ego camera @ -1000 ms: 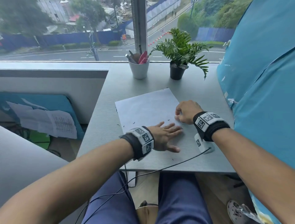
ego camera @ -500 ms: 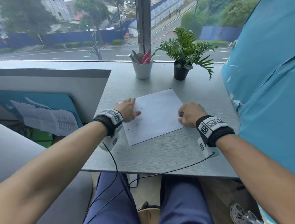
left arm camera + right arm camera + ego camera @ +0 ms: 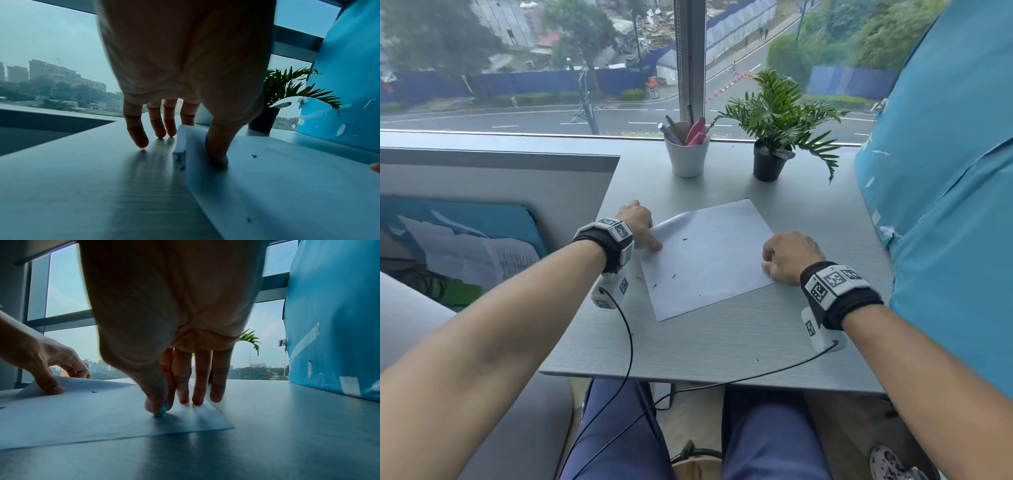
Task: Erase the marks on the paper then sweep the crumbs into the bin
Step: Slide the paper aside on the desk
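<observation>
A white sheet of paper (image 3: 709, 253) lies askew on the grey table (image 3: 722, 349), with a few dark eraser crumbs (image 3: 673, 275) scattered on it. My left hand (image 3: 650, 240) pinches the sheet's left corner, thumb on top. In the left wrist view that edge of the paper (image 3: 287, 186) curls up between thumb and forefinger of the left hand (image 3: 197, 142). My right hand (image 3: 768, 262) is at the sheet's right corner. The right wrist view shows the right hand (image 3: 162, 405) pinching a small eraser (image 3: 162, 411) that touches the paper (image 3: 82, 415). No bin shows.
A white cup of pens (image 3: 687, 156) and a potted plant (image 3: 770, 161) stand at the table's back by the window. A blue covered panel (image 3: 945, 171) walls off the right side. The table drops off at its left edge. One crumb (image 3: 757, 359) lies near the front edge.
My left hand left the near middle of the sheet, went to its left corner and lifted that edge. The paper turned and slid slightly. My right hand stayed at the right corner.
</observation>
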{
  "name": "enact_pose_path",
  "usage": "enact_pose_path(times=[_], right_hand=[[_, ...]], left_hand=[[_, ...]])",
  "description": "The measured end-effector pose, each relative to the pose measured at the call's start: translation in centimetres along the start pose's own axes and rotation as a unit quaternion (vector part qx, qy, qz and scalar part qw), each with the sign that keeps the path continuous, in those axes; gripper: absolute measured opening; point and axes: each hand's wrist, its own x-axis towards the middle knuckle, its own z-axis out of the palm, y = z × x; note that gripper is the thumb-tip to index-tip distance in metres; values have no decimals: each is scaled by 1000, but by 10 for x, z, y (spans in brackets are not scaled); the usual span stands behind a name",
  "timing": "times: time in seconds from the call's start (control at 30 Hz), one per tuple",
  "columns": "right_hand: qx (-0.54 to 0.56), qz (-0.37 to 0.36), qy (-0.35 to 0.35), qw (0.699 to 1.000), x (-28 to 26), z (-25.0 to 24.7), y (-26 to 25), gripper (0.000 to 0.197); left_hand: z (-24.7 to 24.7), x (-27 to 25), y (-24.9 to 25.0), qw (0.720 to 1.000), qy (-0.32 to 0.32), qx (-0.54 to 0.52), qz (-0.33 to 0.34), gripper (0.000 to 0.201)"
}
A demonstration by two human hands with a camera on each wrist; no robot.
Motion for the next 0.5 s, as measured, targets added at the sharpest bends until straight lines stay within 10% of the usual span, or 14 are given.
enact_pose_path(times=[0.2, 0.33, 0.5], right_hand=[[36, 18, 6, 999, -6, 3, 0, 11], [55, 18, 19, 998, -15, 8, -13, 11], [66, -27, 10, 997, -25, 13, -44, 13]], left_hand=[[-3, -8, 0, 984, 43, -172, -36, 53], [5, -26, -18, 909, 53, -400, -104, 75], [13, -60, -34, 846, 84, -522, -68, 33]])
